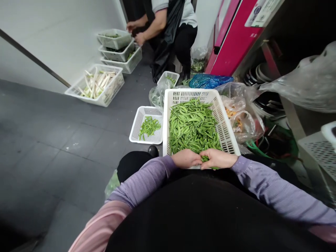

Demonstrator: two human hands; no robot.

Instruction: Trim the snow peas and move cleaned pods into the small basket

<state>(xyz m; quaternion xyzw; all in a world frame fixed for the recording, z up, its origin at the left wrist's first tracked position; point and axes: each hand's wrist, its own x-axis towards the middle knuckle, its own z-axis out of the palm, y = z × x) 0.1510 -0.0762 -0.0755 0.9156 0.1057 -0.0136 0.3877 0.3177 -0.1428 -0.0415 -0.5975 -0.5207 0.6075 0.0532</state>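
Note:
A large white plastic basket (pixel 225 122) stands right in front of me, with a heap of green pea pods (pixel 193 126) in it. Over its near edge my two hands meet. My right hand (pixel 216 158) is closed around several pea pods, some showing between the fingers and one sticking out below. My left hand (pixel 187 158) is pinched at the fingertips against the pods by the right hand; what exactly its fingers grip is too small to make out. To the left of the big basket sits a smaller white basket (pixel 135 131) with a small pile of pods (pixel 149 126).
A basket of white-stemmed vegetables (pixel 98 84) and stacked baskets (pixel 115 43) stand along the left wall. A co-worker (pixel 170 35) crouches beside the stack. Plastic bags (pixel 243 120), a blue bag (pixel 210 80) and a pink cabinet (pixel 231 38) are on the right.

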